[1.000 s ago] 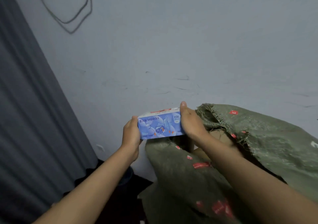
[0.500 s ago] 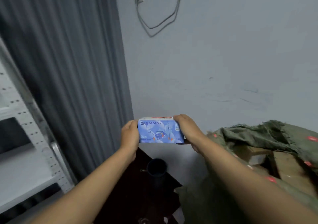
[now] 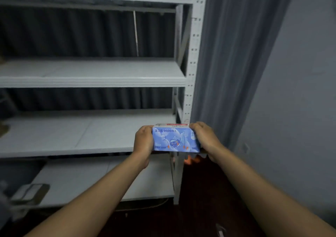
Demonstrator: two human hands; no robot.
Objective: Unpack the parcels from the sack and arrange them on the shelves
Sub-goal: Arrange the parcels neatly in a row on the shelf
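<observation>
The left hand and the right hand grip a blue box by its two short ends, fingers curled round the edges, and hold it level in the air with its printed face toward the camera. The box hangs just in front of the right end of the white rack, by the front edge of the shelf third from the top, not resting on it. A grey curtain hangs beside the rack's right post, a grey wall stands further right, and a small flat object lies on the lowest board at the left, too blurred to identify.
</observation>
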